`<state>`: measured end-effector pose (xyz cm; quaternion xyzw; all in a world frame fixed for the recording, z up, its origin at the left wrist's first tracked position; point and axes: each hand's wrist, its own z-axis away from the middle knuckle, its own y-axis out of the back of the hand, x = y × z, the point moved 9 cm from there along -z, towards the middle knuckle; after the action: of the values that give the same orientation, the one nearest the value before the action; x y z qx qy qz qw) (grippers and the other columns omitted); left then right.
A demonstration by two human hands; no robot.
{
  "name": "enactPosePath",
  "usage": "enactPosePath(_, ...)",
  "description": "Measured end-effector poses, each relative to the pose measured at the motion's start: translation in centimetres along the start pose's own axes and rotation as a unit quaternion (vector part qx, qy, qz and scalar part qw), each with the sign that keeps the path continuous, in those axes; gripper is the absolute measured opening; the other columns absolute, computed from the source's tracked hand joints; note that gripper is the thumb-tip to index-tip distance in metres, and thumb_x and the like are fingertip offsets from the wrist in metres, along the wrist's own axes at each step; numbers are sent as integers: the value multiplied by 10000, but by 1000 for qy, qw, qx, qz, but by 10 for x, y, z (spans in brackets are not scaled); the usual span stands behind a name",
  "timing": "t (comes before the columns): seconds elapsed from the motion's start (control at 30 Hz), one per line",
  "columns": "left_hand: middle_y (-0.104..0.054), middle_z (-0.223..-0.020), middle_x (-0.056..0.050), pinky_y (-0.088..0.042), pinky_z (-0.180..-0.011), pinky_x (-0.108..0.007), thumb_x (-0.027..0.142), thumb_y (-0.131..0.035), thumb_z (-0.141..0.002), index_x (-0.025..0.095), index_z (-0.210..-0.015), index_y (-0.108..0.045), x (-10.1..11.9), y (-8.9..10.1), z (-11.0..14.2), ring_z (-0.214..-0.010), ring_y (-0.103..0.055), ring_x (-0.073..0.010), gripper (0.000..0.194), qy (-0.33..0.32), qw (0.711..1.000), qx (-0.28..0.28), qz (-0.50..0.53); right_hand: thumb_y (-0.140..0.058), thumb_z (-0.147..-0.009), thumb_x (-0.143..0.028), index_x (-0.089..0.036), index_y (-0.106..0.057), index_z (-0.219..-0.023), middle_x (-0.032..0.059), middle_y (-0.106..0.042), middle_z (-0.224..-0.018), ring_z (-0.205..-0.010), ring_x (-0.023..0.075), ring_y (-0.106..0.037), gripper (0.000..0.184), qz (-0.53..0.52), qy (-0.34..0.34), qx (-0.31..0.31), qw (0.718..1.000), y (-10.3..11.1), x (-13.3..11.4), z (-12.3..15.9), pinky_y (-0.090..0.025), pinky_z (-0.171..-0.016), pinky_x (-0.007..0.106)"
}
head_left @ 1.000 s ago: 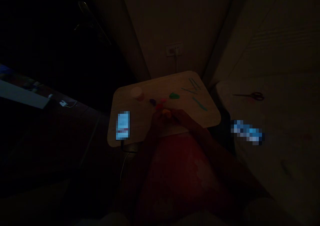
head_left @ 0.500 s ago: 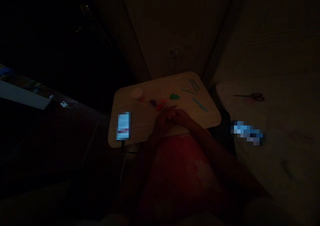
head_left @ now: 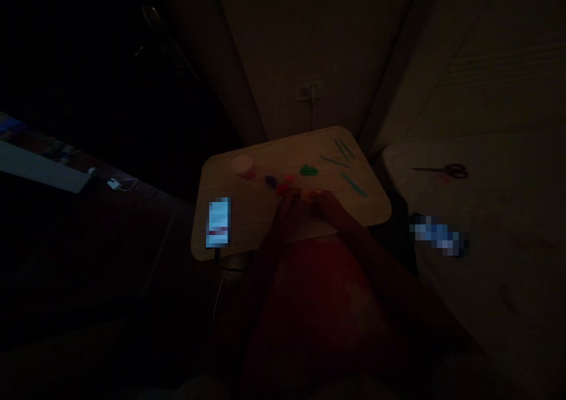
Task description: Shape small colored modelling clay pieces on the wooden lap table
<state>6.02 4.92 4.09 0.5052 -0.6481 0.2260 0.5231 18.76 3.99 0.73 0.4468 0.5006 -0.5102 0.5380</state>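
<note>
The light is very dim. Between my two hands, above the small table's front part, is an orange lump that looks like modelling clay (head_left: 313,194). My right hand (head_left: 328,207) is closed on it from the right. Curled fingers of my left hand (head_left: 288,205) meet its left end; their detail is lost in shadow. Just beyond the left hand lie a red lump (head_left: 282,189), a pinkish-red lump (head_left: 289,179) and a dark purple lump (head_left: 270,182). Farther back sits a green lump (head_left: 308,170).
On the wooden table (head_left: 247,229) are a lidded tub (head_left: 243,165), a lit phone (head_left: 218,223), a teal clay knife (head_left: 354,185) and several thin sticks (head_left: 340,149). Scissors (head_left: 446,170) and another phone (head_left: 437,235) lie on the pale surface at right. A wall socket (head_left: 308,90) is behind.
My hands, pressed together with fingers overlapping before, have moved slightly apart. The orange lump now shows between them. Objects on the table have stayed put.
</note>
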Motion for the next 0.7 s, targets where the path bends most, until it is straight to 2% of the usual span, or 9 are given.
enactPosePath(0.2, -664, -904, -64, -537, -806, -358, 730, -514, -966, 198, -958, -658, 2, 4, -3, -839, -624, -214, 551, 18, 999, 29, -22, -476, -872, -812, -188, -575, -683, 16, -532, -555, -525, 129, -458, 660, 74, 21, -5, 997, 1, 0, 1, -330, -497, 261)
enactPosePath(0.33, -580, -791, -19, -484, -693, -303, 722, -579, -937, 197, -859, -597, -5, 3, -1, -726, -538, -171, 531, 50, 998, 31, -33, -517, -857, -816, -186, -608, -729, 26, -584, -644, -599, 135, -488, 649, 91, 58, -60, 992, -11, -7, 4, -386, -546, 256)
enactPosePath(0.47, -549, -768, -7, -453, -667, -291, 719, -582, -934, 202, -822, -563, -8, 3, 1, -703, -509, -162, 529, 66, 997, 39, -14, -555, -847, -803, -190, -636, -785, 36, -600, -683, -611, 146, -507, 620, 15, 17, -110, 994, -21, 5, 3, -437, -568, 271)
enactPosePath(0.63, -568, -772, -20, -450, -661, -299, 687, -530, -980, 196, -835, -581, 2, 2, -1, -706, -529, -167, 515, 29, 999, 24, -36, -352, -913, -861, -192, -595, -703, 55, -578, -628, -571, 156, -513, 743, -19, -33, -71, 997, -14, 23, -3, -447, -544, 286)
enactPosePath(0.7, -581, -768, -26, -457, -676, -307, 681, -525, -985, 191, -829, -592, 5, 3, -1, -716, -539, -173, 519, 18, 998, 26, -58, -363, -905, -872, -196, -589, -692, 51, -566, -613, -558, 154, -505, 744, -19, -41, -64, 997, -14, 24, -5, -454, -539, 292)
